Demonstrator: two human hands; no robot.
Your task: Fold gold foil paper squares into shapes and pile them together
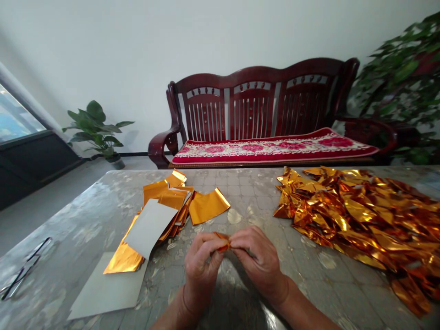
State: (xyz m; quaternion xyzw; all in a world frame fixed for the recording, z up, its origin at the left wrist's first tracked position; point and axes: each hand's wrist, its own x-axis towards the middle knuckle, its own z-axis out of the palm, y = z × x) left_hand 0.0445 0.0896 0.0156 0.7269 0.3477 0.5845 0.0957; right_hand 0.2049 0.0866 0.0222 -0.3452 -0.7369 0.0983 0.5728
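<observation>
A thin black object [24, 272], perhaps a pair of spectacles, lies at the far left of the patterned tabletop [240, 192]. Next to it a grey sheet [103, 288] lies flat, partly covered by a fanned stack of gold foil sheets [172, 201], one of them turned pale side up.

At centre, close to the near edge, a person's left hand [201, 263] and right hand [259, 261] meet fingertip to fingertip. Each is pinched on a small foil piece [223, 244] held just above the tabletop, between the stack and a heap of folded gold foil [360, 220] that spreads across the right side. A dark wooden bench [261, 110] stands behind.

Only a sliver of orange-gold shows between the fingers. The foil piece appears to run side to side, its long axis passing from the left fingertips to the right ones and roughly parallel to the near edge of the tabletop. Which end leads cannot be told, because the fingers hide both.

The foil looks thin and slick. By this view, a pull from the two pinches in opposite directions could tear it. An uneven squeeze could set a crease askew, and a loosened grip could let it slip down among the loose sheets.
</observation>
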